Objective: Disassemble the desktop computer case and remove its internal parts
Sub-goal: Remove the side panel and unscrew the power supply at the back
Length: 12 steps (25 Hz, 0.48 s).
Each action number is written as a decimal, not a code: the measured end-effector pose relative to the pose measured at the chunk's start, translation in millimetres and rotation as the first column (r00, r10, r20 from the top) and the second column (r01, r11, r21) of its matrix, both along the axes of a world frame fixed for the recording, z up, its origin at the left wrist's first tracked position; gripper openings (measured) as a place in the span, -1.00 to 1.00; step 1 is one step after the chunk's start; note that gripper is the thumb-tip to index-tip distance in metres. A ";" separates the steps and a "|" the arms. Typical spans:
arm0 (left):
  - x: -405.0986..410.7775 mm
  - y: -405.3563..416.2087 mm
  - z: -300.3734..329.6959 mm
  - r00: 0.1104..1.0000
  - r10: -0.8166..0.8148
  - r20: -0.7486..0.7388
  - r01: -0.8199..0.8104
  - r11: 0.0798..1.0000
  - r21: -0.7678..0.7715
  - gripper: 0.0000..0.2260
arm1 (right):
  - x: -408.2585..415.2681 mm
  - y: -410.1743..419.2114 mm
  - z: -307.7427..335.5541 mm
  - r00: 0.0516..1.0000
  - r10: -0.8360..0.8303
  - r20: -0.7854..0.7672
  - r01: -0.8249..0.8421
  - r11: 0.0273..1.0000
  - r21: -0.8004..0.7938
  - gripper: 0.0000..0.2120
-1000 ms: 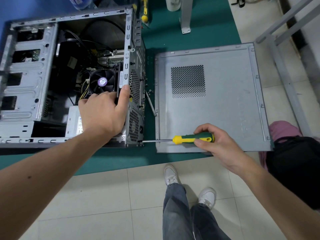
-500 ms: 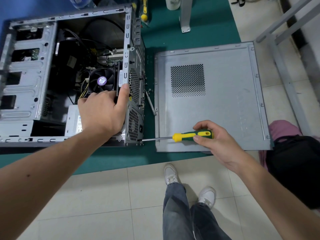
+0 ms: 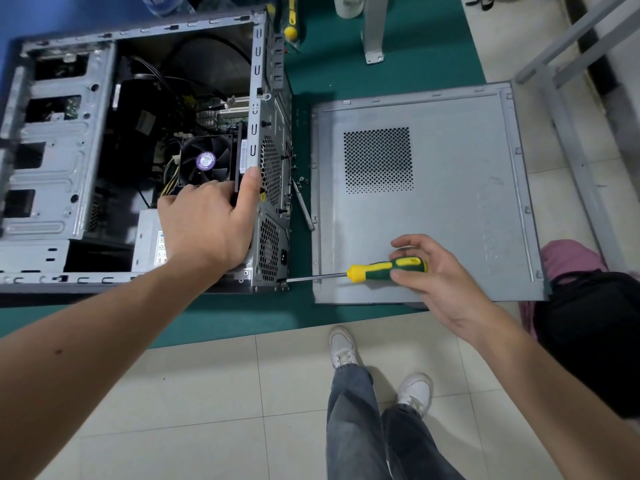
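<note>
The open grey computer case [image 3: 52, 188] lies on its side on a green mat at the left, showing a black CPU fan [image 3: 204, 161], cables and a silver power supply [image 3: 149, 244]. My left hand [image 3: 207, 223] rests over the case's rear edge above the power supply, thumb up along the rear frame. My right hand [image 3: 436, 275] pinches the green-and-yellow handle of a screwdriver [image 3: 374, 270]. Its shaft lies level and its tip touches the lower rear corner of the case.
The removed grey side panel [image 3: 450, 188] lies flat to the right of the case. Loose screws and a metal slot cover [image 3: 304, 206] lie between them. Another yellow tool [image 3: 291, 26] lies at the back. Metal frame legs [image 3: 568, 116] stand at the right, a black bag [image 3: 595, 337] below.
My right hand's fingers have loosened and shifted round the screwdriver handle, index finger now lifted. The left hand and case have stayed put.
</note>
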State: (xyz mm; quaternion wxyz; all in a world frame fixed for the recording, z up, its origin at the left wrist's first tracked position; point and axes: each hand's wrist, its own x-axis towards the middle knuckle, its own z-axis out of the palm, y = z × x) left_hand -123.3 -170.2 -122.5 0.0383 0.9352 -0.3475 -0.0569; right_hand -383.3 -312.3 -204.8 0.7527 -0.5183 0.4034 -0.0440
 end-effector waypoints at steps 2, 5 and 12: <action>0.3 0.0 -0.4 1.000 -0.001 0.001 0.001 1.000 0.001 -0.34 | 0.4 -0.4 2.3 1.000 0.026 -0.014 -0.026 1.000 0.004 -0.61; 0.4 0.5 -0.5 1.000 -0.001 0.003 0.001 1.000 -0.001 -0.34 | 1.6 1.5 3.9 0.990 0.102 -0.093 -0.109 0.991 -0.072 -0.80; 0.4 0.6 -0.7 1.000 -0.004 0.001 0.004 1.000 -0.010 -0.33 | -2.5 -1.0 6.3 0.954 0.258 -0.149 -0.284 0.941 -0.186 -0.89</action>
